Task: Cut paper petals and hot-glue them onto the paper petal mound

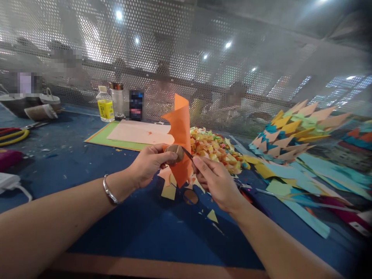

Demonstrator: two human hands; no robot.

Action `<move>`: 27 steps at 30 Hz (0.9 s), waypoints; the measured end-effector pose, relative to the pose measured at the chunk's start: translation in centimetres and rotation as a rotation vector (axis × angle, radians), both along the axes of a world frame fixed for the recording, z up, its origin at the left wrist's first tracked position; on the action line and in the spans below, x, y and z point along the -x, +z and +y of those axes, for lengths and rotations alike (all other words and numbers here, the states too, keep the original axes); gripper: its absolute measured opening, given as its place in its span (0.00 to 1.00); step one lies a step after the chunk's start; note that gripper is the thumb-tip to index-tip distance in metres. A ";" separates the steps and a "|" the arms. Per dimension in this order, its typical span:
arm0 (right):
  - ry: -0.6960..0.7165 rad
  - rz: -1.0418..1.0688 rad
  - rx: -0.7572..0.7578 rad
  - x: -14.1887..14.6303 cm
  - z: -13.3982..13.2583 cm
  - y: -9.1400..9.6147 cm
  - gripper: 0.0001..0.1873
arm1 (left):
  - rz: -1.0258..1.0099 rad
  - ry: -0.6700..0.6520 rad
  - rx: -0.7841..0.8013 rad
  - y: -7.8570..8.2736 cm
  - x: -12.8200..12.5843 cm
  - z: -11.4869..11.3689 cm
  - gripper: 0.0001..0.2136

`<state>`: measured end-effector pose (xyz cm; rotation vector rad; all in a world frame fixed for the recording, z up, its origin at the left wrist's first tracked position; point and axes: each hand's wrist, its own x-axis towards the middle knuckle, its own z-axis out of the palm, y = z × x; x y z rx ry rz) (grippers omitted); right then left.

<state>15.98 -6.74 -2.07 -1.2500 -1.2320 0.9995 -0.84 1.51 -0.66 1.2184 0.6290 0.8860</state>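
So the bottle with the yellow label (pixel 105 106) is my reference here. Glass jar with a shiny brown lid (pixel 117 101) is just right of it, then a dark phone (pixel 136 104) propped upright past that. Perforated metal screen (pixel 151 42) runs along behind the bottle. Way left of it there's a dark basket (pixel 13 105) plus a smaller tipped-over one (pixel 40 112). Left and nearer than the bottle: red-and-yellow scissors (pixel 26 133), some purple thing (pixel 10 159) cut off by the edge, and a white plug (pixel 8 182) with its cable.
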 end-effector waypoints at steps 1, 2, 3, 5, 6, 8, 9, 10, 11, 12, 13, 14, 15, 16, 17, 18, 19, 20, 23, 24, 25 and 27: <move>-0.002 -0.008 -0.005 0.0 0.0 0.0 0.24 | -0.003 -0.005 -0.001 -0.1 0.0 0.0 0.03; -0.005 -0.017 -0.009 0.0 0.0 0.1 0.24 | -0.006 -0.011 -0.003 -0.1 0.0 0.0 0.03; -0.008 -0.027 -0.013 0.0 0.0 0.1 0.24 | -0.005 -0.017 -0.005 -0.1 0.1 0.0 0.03; -0.012 -0.046 -0.019 0.0 0.0 0.2 0.24 | 0.004 -0.022 -0.013 -0.2 0.1 0.1 0.02; -0.013 -0.055 -0.020 0.0 0.0 0.2 0.24 | 0.012 -0.022 -0.019 -0.3 0.1 0.1 0.03; -0.012 -0.079 -0.020 -0.1 0.1 0.1 0.24 | 0.026 -0.019 -0.036 -0.3 0.1 0.2 0.03; -0.012 -0.096 -0.020 -0.2 0.1 0.1 0.24 | 0.031 -0.018 -0.044 -0.3 0.1 0.2 0.03; -0.013 -0.115 -0.022 -0.3 0.1 0.0 0.24 | 0.036 -0.019 -0.049 -0.3 0.1 0.2 0.03; -0.014 -0.136 -0.026 -0.4 0.1 0.0 0.24 | 0.040 -0.022 -0.051 -0.3 0.1 0.2 0.03; -0.015 -0.155 -0.030 -0.5 0.2 -0.1 0.24 | 0.042 -0.027 -0.050 -0.2 0.1 0.2 0.03; -0.016 -0.172 -0.033 -0.7 0.2 -0.1 0.24 | 0.040 -0.035 -0.046 -0.2 0.1 0.2 0.03; -0.015 -0.188 -0.033 -0.8 0.2 -0.1 0.24 | 0.039 -0.042 -0.040 -0.1 0.1 0.1 0.03; -0.014 -0.204 -0.032 -0.9 0.2 -0.1 0.23 | 0.037 -0.048 -0.032 -0.1 0.2 0.1 0.03; -0.012 -0.217 -0.032 -0.9 0.2 -0.1 0.23 | 0.037 -0.054 -0.021 0.0 0.2 0.0 0.03; -0.010 -0.230 -0.031 -1.0 0.3 -0.1 0.24 | 0.037 -0.059 -0.008 0.1 0.2 0.0 0.03; -0.008 -0.242 -0.033 -1.1 0.3 0.0 0.24 | 0.038 -0.063 0.006 0.1 0.2 0.0 0.03; -0.007 -0.253 -0.037 -1.1 0.3 0.0 0.24 | 0.039 -0.068 0.017 0.1 0.2 0.0 0.03; -0.007 -0.263 -0.044 -1.2 0.3 0.0 0.24 | 0.037 -0.074 0.021 0.2 0.2 -0.1 0.03; -0.005 -0.290 -0.058 -1.4 0.3 0.0 0.24 | 0.028 -0.086 0.003 0.1 0.3 -0.1 0.02; -0.004 -0.297 -0.060 -1.5 0.3 -0.1 0.24 | 0.026 -0.085 -0.005 0.1 0.3 -0.1 0.02; -0.003 -0.303 -0.063 -1.5 0.3 -0.1 0.24 | 0.027 -0.084 -0.010 0.1 0.3 -0.1 0.02; -0.002 -0.315 -0.068 -1.6 0.4 -0.1 0.24 | 0.033 -0.083 -0.013 0.1 0.3 0.0 0.02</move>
